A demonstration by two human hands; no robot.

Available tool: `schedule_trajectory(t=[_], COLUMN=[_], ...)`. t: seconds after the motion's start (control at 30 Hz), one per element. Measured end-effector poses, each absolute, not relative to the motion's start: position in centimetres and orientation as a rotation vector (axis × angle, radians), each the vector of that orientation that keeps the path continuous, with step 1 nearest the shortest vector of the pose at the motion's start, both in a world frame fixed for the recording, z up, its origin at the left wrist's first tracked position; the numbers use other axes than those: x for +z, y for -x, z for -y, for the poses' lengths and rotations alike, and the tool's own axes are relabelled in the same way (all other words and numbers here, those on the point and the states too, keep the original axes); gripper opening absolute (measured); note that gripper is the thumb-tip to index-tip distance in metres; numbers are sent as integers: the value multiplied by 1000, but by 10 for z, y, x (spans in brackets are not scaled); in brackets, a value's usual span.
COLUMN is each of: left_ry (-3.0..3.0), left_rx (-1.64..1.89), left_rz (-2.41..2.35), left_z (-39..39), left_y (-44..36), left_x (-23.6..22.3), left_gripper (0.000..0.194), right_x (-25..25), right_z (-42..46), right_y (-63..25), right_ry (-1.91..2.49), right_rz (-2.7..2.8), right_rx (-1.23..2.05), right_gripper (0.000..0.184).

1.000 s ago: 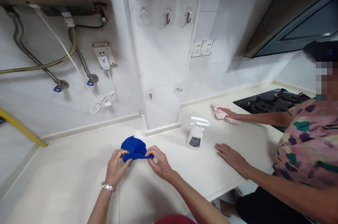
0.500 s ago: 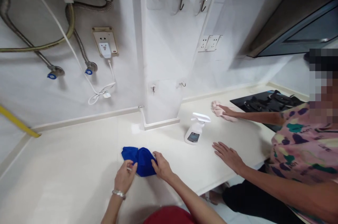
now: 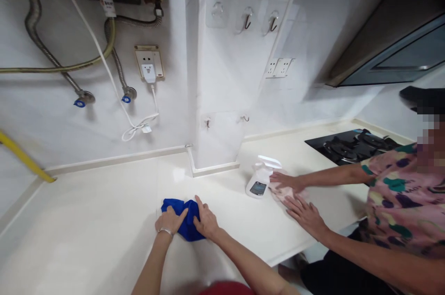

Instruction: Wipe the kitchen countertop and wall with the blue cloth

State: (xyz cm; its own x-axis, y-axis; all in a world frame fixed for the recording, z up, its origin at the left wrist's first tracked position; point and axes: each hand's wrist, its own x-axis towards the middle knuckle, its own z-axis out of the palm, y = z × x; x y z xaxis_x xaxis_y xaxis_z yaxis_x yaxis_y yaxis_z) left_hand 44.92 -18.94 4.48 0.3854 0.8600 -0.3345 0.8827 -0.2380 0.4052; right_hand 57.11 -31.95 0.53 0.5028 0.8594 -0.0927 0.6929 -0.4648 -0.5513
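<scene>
A crumpled blue cloth (image 3: 189,230) lies on the pale countertop (image 3: 104,221) in front of me. On its left part rests my left hand (image 3: 169,222), closed on the fabric with the thumb toward the middle; a bracelet circles that wrist. My right hand (image 3: 207,222) grips the cloth's right edge, its fingertips partly hidden. To the right stands a white spray bottle (image 3: 257,184) with a dark label. Beside the bottle, a co-worker's hands (image 3: 306,214) are on a pale pink cloth (image 3: 283,191).
A black gas hob (image 3: 347,147) is set into the counter at the right, below a range hood (image 3: 389,40). A wall pillar (image 3: 222,142) with hooks juts out behind the bottle. A yellow pipe (image 3: 26,156) meets the counter at far left.
My left hand has come down onto the blue cloth, and my right hand stays at its right edge. The co-worker has drawn the pink cloth closer, next to the spray bottle. The view has tilted up slightly.
</scene>
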Motion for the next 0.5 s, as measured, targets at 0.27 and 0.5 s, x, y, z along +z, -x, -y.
schedule_trajectory(t=[0.27, 0.5], left_ry=[-1895, -1548], left_rx=[240, 183], left_rz=[-1361, -1419], left_z=[191, 230], left_y=[-413, -336], left_x=[30, 17], left_gripper=[44, 47], right_x=[-11, -31], right_z=[318, 336], right_y=[-575, -584], right_ry=[2102, 1982], right_rz=[1350, 1079], right_rx=[473, 304], right_gripper=[41, 32])
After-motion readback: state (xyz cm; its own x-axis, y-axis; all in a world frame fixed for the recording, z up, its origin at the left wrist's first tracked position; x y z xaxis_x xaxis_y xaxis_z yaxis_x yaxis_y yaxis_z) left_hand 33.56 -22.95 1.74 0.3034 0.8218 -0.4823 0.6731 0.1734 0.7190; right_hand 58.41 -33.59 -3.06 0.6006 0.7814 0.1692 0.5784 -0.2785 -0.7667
